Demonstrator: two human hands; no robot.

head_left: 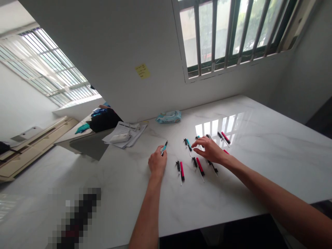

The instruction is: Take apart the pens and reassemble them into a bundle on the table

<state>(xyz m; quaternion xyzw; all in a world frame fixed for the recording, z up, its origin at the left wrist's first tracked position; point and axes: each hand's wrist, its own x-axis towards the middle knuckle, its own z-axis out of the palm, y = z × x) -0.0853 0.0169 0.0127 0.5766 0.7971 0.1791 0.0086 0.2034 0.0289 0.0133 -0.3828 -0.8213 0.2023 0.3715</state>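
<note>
In the head view, the left hand (157,162) grips a teal pen (164,148), its tip pointing far, just left of the rows. The right hand (210,149), spread wide and holding nothing, sits over red and teal pen parts (200,166) lying in loose rows on the white marble bench (261,166). A packet of wipes (168,117) lies farther off.

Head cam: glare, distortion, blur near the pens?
Head view: window reflection glares on the white marble tabletop beyond the red pen; wide-angle distortion tilts the walls; pixelated patch hides the lower left; the left hand, its teal pen and the right hand look sharp.
</note>
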